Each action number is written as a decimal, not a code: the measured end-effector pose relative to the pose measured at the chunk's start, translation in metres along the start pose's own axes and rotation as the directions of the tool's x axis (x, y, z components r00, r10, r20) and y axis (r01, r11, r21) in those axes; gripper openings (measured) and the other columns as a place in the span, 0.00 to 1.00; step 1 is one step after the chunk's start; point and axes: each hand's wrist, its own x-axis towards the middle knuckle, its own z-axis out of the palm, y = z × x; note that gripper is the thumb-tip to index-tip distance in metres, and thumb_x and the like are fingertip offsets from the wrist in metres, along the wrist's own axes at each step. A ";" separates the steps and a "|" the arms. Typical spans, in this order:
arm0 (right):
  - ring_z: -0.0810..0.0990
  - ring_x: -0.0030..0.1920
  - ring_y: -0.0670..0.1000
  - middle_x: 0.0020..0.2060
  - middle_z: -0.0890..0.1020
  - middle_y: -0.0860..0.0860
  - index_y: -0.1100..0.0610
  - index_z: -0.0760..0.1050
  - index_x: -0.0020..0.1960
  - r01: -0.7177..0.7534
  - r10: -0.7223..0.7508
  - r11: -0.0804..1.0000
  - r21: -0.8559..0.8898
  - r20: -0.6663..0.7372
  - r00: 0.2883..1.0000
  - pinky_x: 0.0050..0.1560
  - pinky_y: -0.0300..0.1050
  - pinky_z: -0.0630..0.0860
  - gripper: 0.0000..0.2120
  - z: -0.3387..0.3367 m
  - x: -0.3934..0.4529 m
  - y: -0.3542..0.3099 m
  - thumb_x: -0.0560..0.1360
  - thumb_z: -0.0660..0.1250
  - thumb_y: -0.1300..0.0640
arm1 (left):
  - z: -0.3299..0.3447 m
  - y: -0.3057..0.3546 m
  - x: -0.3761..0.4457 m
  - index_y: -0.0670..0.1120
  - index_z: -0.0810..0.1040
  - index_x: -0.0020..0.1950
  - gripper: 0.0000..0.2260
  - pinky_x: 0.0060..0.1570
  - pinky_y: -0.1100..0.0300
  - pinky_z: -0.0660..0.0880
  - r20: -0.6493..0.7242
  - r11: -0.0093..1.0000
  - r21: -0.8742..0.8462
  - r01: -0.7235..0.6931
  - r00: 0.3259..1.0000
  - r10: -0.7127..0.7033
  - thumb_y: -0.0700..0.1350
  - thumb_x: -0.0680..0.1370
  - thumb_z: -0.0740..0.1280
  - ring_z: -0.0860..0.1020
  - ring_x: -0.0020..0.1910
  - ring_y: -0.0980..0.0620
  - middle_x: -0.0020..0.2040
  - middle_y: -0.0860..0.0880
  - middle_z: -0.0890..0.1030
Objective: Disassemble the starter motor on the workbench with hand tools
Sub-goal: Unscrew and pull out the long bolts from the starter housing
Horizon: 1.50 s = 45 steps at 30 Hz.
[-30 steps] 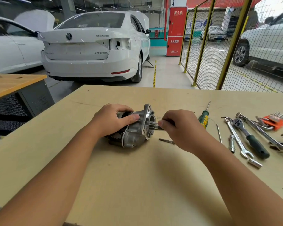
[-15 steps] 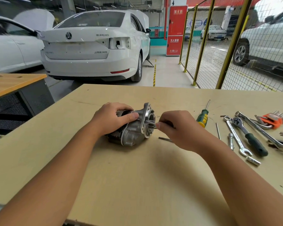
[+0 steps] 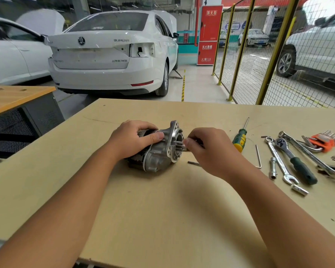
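Starter motor (image 3: 159, 149) on plywood workbench (image 3: 162, 209) in a garage, left hand (image 3: 132, 140) gripping it, right hand (image 3: 205, 149) pinching its shaft.

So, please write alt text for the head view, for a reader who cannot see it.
On a workbench, the left hand grips a starter motor while the right hand pinches a thin tool at its flanged end. A screwdriver and wrenches lie to the right; a white car stands behind.

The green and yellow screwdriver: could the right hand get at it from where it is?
Probably yes. The screwdriver lies bare on the workbench just beyond the right hand, nothing between them, though that hand is pinching something small.
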 end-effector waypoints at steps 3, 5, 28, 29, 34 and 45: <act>0.76 0.37 0.46 0.36 0.80 0.48 0.53 0.79 0.44 0.014 -0.014 1.000 -0.007 -0.005 1.000 0.36 0.43 0.70 0.11 -0.001 -0.001 -0.004 0.81 0.64 0.50 | 0.001 0.000 0.000 0.70 0.82 0.50 0.21 0.63 0.45 0.76 -0.007 1.000 -0.009 0.008 1.000 -0.008 0.79 0.66 0.65 0.80 0.60 0.57 0.53 0.68 0.83; 0.76 0.38 0.48 0.36 0.80 0.50 0.55 0.79 0.44 0.016 -0.016 1.000 -0.007 0.002 1.000 0.37 0.44 0.70 0.12 -0.002 -0.001 -0.005 0.81 0.64 0.50 | 0.001 0.001 0.000 0.70 0.82 0.51 0.22 0.63 0.45 0.76 -0.012 1.000 -0.012 0.010 1.000 -0.011 0.80 0.65 0.65 0.80 0.59 0.57 0.53 0.69 0.83; 0.77 0.46 0.55 0.41 0.81 0.48 0.50 0.79 0.48 -0.059 0.047 0.967 -0.247 -0.053 0.997 0.49 0.51 0.74 0.08 0.005 -0.001 -0.011 0.81 0.65 0.47 | -0.003 0.005 -0.003 0.66 0.83 0.54 0.30 0.62 0.45 0.77 0.007 1.000 -0.010 0.012 1.000 -0.012 0.83 0.63 0.63 0.81 0.58 0.56 0.53 0.66 0.84; 0.77 0.45 0.55 0.41 0.81 0.47 0.49 0.79 0.48 -0.055 0.039 0.959 -0.278 -0.065 0.997 0.48 0.51 0.72 0.08 0.005 -0.001 -0.012 0.81 0.65 0.46 | -0.003 0.005 -0.003 0.65 0.84 0.53 0.29 0.62 0.45 0.77 0.006 1.000 -0.007 0.014 1.000 -0.014 0.82 0.64 0.64 0.81 0.58 0.56 0.53 0.65 0.84; 0.77 0.45 0.56 0.41 0.81 0.49 0.50 0.78 0.47 -0.026 0.002 0.951 -0.307 -0.080 0.997 0.42 0.49 0.72 0.07 0.004 0.001 -0.010 0.80 0.66 0.48 | 0.002 0.016 -0.008 0.68 0.81 0.55 0.21 0.68 0.38 0.68 -0.107 0.990 0.122 -0.070 0.991 0.084 0.76 0.69 0.63 0.75 0.65 0.53 0.59 0.65 0.81; 0.75 0.36 0.42 0.33 0.80 0.45 0.53 0.82 0.44 0.110 -0.109 0.993 -0.031 0.033 0.994 0.36 0.35 0.69 0.08 -0.005 0.003 0.007 0.77 0.71 0.50 | 0.025 0.056 -0.014 0.49 0.86 0.50 0.11 0.65 0.36 0.71 0.063 0.915 0.096 -0.392 0.920 0.387 0.51 0.79 0.66 0.74 0.67 0.46 0.70 0.50 0.75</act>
